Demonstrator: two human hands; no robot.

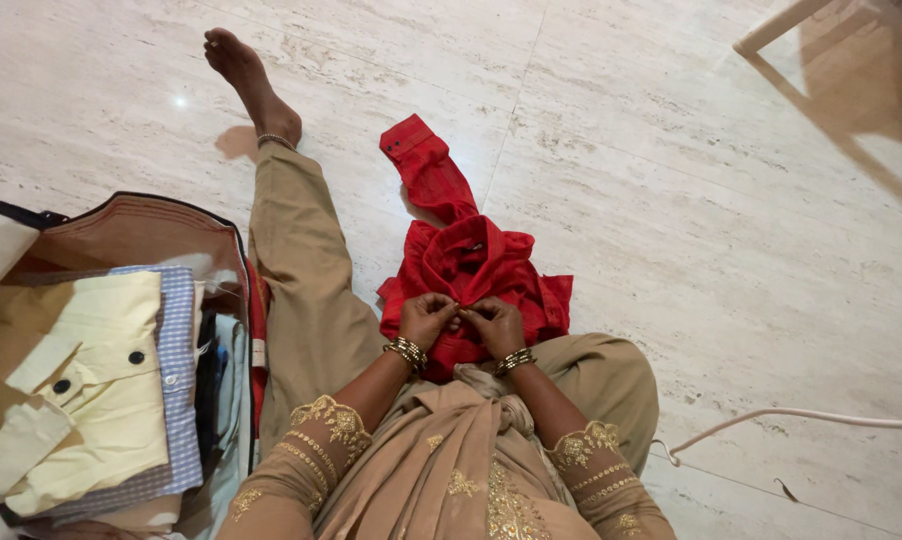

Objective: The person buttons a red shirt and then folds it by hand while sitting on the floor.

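A red checked shirt (471, 262) lies crumpled on the marble floor between my legs, one sleeve stretched away from me. My left hand (426, 318) and my right hand (495, 324) meet at the shirt's near front, fingers pinched on the fabric by the placket. Both wrists carry gold bangles. My left leg, in tan trousers, reaches out along the floor to a bare foot (251, 80).
An open bag (141, 225) at the left holds folded clothes, a pale yellow shirt (91, 390) lying over a blue checked one. A white cable (801, 415) runs over the floor at the right. A wooden furniture leg (776, 28) stands at the top right.
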